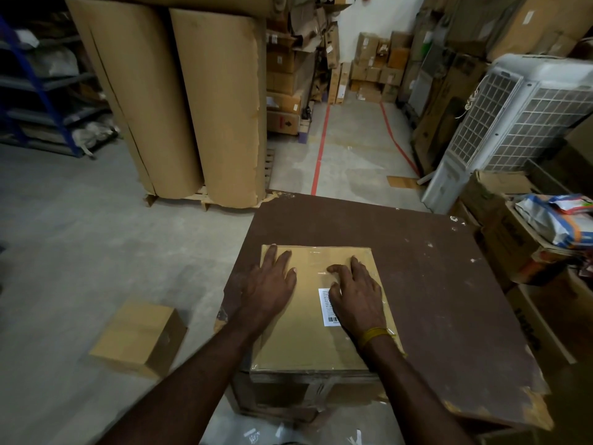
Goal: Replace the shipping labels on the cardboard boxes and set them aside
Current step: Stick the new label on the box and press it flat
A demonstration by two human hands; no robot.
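Setting: a dim storeroom seen from above, with a grey concrete floor [64, 252] and stacked cartons along the back wall.
Desk: a dark brown wooden desk [449, 300] with chipped edges, in the lower centre and right.
Box: a flat brown cardboard box sealed with clear tape [308, 342] lies on the near left part of the desk, its front edge at the desk's near edge.
Label: a white shipping label with black print and a barcode [325, 308] is stuck on the box top, right of centre; part of it is hidden under the right hand.
Left hand [269, 284]: flat, fingers spread wide, palm down on the box's far left corner, holding nothing.
Right hand [356, 297]: palm down on the box, fingers loosely curled, lying over the label's right side; a yellow thread band [373, 334] circles the wrist.
Floor, left: a small brown cardboard box [139, 337] sits well apart from the desk.
Behind: two tall brown paper rolls [179, 101] stand on a wooden pallet.
Right: a white air cooler with grid vents [510, 123] stands beside the desk.
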